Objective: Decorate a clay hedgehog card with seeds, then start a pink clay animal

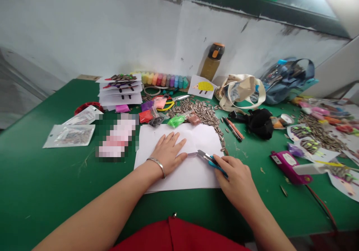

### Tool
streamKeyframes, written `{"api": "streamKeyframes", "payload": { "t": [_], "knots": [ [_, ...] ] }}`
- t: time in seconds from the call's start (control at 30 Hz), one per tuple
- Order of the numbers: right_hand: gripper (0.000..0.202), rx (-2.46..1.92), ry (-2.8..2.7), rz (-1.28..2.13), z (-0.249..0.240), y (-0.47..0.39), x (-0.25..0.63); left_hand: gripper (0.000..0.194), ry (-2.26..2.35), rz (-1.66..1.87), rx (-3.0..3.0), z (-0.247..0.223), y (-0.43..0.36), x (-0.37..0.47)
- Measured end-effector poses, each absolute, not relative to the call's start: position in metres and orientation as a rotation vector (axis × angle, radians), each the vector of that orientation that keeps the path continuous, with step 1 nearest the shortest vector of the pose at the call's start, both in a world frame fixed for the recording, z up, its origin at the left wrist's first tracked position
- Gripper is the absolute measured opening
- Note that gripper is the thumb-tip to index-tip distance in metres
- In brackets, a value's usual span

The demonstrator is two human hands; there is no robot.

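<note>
A sheet of white paper (179,178) lies in front of me, with at least one more sheet under it. My left hand (169,155) rests on it with fingers spread, pressing it down. In my right hand (234,174) is a utility knife (214,162) with a blue handle and a dark body. Its tip points left, at a short slit or raised edge near the middle of the paper, close to my left thumb. Sunflower seeds (202,110) lie heaped just beyond the paper, beside small bags of coloured clay (176,121).
Stacked picture cards (120,99) stand at the back left, near seed packets (73,135). A bottle (212,62) and a canvas bag (241,92) are at the back. Pencils (234,128), a black pouch (260,124) and a magenta glue gun-like device (291,167) lie to the right.
</note>
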State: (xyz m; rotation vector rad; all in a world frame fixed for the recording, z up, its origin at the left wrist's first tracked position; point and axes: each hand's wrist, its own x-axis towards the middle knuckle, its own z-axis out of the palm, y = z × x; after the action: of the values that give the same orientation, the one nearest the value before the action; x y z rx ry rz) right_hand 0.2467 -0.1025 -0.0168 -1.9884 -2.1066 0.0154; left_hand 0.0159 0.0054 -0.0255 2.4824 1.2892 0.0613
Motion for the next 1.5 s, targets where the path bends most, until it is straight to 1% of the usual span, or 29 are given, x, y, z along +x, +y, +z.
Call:
{"api": "streamKeyframes", "payload": {
  "t": [0.3, 0.6, 0.73, 0.93, 1.03, 1.2, 1.37, 1.5],
  "knots": [
    [0.036, -1.956, -2.169, -0.065, 0.002, -0.103, 0.239, 0.05, 1.291, 0.099, 2.471, -0.024, 0.006, 0.016],
    [0.036, -1.92, -2.28, 0.103, -0.004, -0.087, 0.208, 0.049, 1.264, 0.121, 2.434, -0.022, 0.009, 0.015],
    [0.031, -1.877, -2.334, 0.161, -0.001, -0.079, 0.19, 0.053, 1.254, 0.121, 2.32, -0.015, 0.015, 0.012],
    [0.031, -1.809, -2.359, 0.179, -0.002, -0.077, 0.176, 0.054, 1.229, 0.194, 2.104, -0.008, 0.022, 0.005],
    [0.031, -1.793, -2.36, 0.201, -0.003, -0.08, 0.178, 0.054, 1.228, 0.182, 2.09, -0.007, 0.022, 0.006],
    [0.037, -1.776, -2.344, 0.238, -0.004, -0.084, 0.181, 0.055, 1.252, 0.146, 2.068, -0.006, 0.021, 0.008],
    [0.034, -1.783, -2.331, 0.261, -0.003, -0.081, 0.174, 0.058, 1.244, 0.176, 2.062, -0.005, 0.02, 0.007],
    [0.036, -1.755, -2.339, 0.289, -0.002, -0.081, 0.169, 0.06, 1.224, 0.189, 2.076, -0.005, 0.02, 0.007]
  ]
}}
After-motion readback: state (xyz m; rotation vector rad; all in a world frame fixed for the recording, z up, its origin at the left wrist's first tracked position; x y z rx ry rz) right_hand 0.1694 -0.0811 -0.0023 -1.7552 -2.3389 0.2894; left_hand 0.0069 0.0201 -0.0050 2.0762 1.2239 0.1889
